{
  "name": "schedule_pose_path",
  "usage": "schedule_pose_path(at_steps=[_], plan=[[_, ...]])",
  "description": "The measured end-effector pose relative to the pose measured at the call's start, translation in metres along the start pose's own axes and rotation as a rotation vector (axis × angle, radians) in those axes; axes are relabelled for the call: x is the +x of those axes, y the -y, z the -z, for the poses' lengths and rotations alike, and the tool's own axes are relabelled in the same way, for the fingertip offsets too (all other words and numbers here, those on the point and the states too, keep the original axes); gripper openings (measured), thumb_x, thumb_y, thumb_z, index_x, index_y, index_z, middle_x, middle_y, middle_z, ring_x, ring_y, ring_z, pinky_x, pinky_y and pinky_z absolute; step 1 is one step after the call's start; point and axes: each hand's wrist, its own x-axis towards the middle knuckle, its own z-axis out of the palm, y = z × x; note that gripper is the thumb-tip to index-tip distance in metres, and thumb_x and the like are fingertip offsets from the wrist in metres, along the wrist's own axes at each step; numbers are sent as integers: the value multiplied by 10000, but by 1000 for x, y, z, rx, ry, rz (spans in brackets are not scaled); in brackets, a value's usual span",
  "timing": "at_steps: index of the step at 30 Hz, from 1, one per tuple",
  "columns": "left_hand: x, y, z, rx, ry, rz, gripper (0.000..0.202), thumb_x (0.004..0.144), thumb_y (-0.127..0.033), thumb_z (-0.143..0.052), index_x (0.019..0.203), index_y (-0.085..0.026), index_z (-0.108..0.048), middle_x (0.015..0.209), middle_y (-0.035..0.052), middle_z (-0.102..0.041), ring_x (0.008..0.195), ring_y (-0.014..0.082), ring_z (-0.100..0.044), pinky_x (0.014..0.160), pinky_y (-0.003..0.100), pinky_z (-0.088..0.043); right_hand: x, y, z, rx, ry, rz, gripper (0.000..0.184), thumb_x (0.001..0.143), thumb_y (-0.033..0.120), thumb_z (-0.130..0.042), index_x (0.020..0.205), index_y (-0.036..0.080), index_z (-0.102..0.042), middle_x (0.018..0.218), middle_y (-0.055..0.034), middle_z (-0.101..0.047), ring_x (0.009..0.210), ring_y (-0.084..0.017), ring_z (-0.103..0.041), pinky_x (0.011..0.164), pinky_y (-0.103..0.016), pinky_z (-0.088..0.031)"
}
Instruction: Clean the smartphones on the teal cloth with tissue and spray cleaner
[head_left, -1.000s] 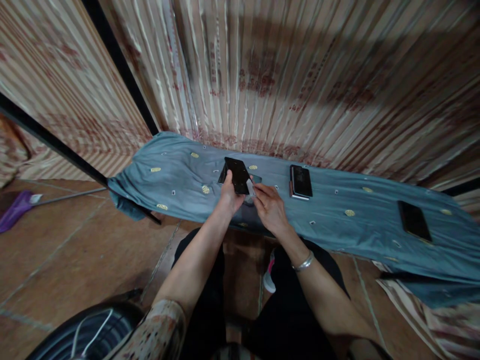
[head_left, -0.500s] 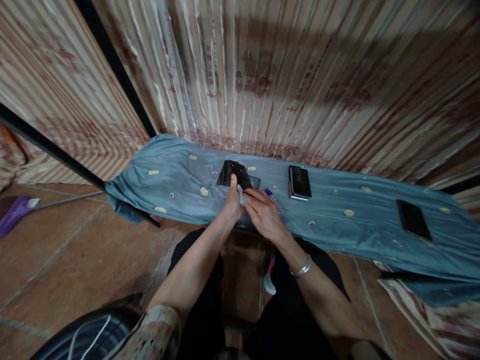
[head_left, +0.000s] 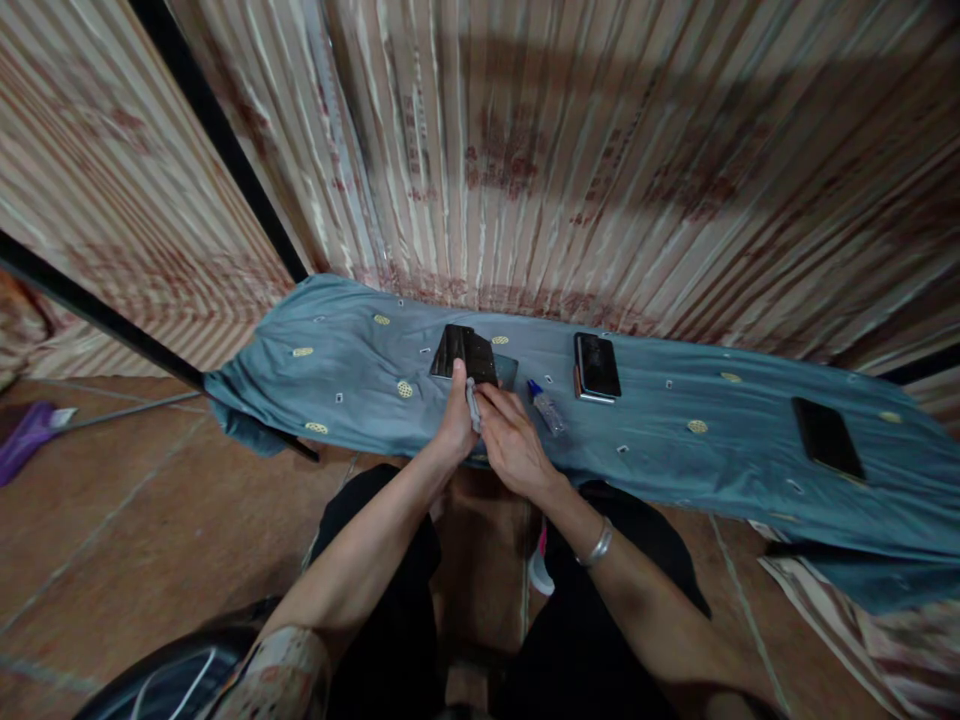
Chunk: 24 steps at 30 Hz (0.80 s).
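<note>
My left hand is closed around the near end of a dark, glossy phone, its thumb lying along the edge. Between my hands is a small crumpled grey-white cloth. My right hand presses that cloth against the phone's near side, fingers together. Another dark, shiny flat piece shows just behind the phone; whether it is separate I cannot tell. A flat greenish item lies partly covered by the phone. Right of my hands, a small clear bottle with a blue cap rests on its side.
A blue-grey patterned cloth covers the long, low table. Stacked phones lie right of centre, and a single dark phone sits farther right. A striped curtain hangs behind. Black poles stand at the left; a purple broom lies on the floor.
Both hands have shifted slightly left, and the phone has turned a little. The bottle, mostly hidden behind my right hand before, now shows fully.
</note>
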Motion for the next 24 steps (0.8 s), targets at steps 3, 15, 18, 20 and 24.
schedule_pose_path(at_steps=[3,15,18,20,24], plan=[[-2,5,-1,6,16,-32,538,1095,-578,-391,983,-201,-758,887,106,-820,1187,272,-778,1034,371,-615,1,-5,0,-8,17,-19,527,1088,199,-402,1582,177,-585,1538,-186,-622,1350,-314,-617,1201,-544,-515],[0,31,12,397,121,-326,450,1061,-427,-470,1388,-205,-685,1596,77,-637,1608,204,-443,1363,366,-262,15,-26,2,-190,-80,-45,520,1082,148,-407,1564,225,-587,1550,-164,-599,1363,-302,-582,1201,-543,-515],[-2,29,12,545,148,-369,513,1047,-412,-472,1466,-173,-647,1611,98,-621,1603,237,-454,1374,396,-243,19,-35,3,-202,-81,-53,531,1080,156,-411,1589,203,-553,1578,-185,-573,1394,-314,-563,1217,-559,-490],[-5,28,12,621,202,-404,538,1044,-417,-471,1492,-170,-638,1620,92,-613,1622,242,-422,1382,395,-224,22,-43,3,-199,-85,-70,556,1070,160,-414,1615,196,-519,1592,-195,-559,1412,-324,-556,1224,-586,-472],[-9,28,13,688,235,-393,593,1029,-434,-496,1551,-172,-595,1667,85,-565,1663,236,-338,1386,405,-213,27,-56,4,-177,-117,-93,574,1068,191,-411,1638,187,-477,1596,-203,-560,1407,-329,-574,1210,-606,-473]])
